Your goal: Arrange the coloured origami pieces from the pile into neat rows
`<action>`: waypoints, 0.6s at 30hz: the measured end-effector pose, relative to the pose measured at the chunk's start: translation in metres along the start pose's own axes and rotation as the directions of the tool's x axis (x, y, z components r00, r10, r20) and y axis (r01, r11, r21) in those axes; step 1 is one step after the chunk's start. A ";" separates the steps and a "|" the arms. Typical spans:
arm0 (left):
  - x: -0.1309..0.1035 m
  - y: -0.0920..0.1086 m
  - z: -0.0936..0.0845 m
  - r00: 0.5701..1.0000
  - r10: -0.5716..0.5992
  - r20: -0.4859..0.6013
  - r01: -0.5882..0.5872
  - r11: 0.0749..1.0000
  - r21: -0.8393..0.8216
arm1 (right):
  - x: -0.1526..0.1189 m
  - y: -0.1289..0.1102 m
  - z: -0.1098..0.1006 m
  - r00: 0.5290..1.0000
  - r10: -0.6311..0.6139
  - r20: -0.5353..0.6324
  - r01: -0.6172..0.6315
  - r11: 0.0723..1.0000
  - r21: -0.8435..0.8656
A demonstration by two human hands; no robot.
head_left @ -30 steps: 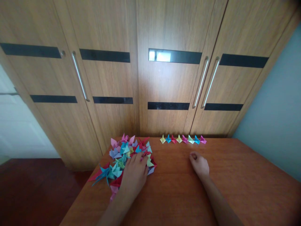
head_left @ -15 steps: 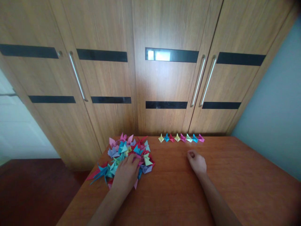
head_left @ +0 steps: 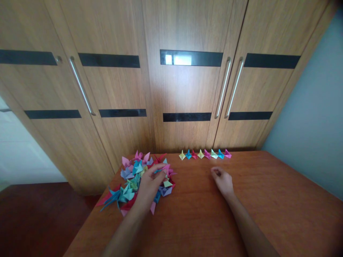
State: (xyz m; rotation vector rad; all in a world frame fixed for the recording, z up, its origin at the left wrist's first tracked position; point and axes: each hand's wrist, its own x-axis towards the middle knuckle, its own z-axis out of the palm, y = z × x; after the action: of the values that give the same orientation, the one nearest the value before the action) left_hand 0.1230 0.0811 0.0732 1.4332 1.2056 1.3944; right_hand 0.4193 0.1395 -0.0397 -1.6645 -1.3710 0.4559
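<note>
My left hand [head_left: 150, 184] is above a heap of folded paper cranes [head_left: 128, 193] in many colours. Its thumb and fingers pinch a magenta paper crane [head_left: 169, 171], whose pointed tip sticks out to the right. Part of the heap is hidden behind this hand. My right hand [head_left: 224, 183] rests on the table with its fingers curled together, and nothing shows in them. Beyond it, along the table's back edge, a straight row of paper cranes [head_left: 200, 154] stands in yellow, blue, red, pink and pale green.
The brown wooden table [head_left: 193, 221] reaches back to a wooden wardrobe [head_left: 184, 135] with long metal handles [head_left: 223, 87]. A pale blue wall [head_left: 308, 128] borders the right side. At the left are a white door [head_left: 24, 153] and dark red floor [head_left: 40, 217].
My left hand has risen slightly from the heap, with the magenta paper crane now pinched in its fingertips. The right hand keeps its place on the table. The view has shifted a little.
</note>
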 end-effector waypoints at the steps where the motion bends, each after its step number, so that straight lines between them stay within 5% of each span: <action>1: 0.000 -0.003 0.007 0.998 -0.061 0.007 0.061 0.994 -0.095 | -0.001 -0.003 0.002 0.999 -0.032 0.016 0.030 0.994 0.108; 5: 0.000 -0.017 0.035 0.992 -0.123 0.038 0.129 0.957 -0.261 | -0.012 -0.023 0.009 0.975 -0.108 0.194 0.004 0.883 0.469; 9: -0.003 -0.028 0.058 0.988 -0.146 0.049 0.154 0.933 -0.326 | -0.026 -0.044 0.011 0.905 -0.185 0.382 -0.122 0.748 0.652; 13: -0.008 -0.043 0.076 0.985 -0.153 0.083 0.172 0.929 -0.328 | -0.031 -0.049 0.009 0.861 -0.238 0.450 -0.183 0.680 0.710; 18: -0.014 -0.064 0.090 0.976 -0.174 0.132 0.208 0.927 -0.312 | -0.027 -0.044 0.011 0.880 -0.224 0.418 -0.142 0.717 0.683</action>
State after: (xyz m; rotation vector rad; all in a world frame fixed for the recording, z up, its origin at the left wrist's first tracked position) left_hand 0.2059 0.0901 0.0001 1.1121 0.9689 1.2975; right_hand 0.3768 0.1178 -0.0164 -0.8964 -1.3200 1.2604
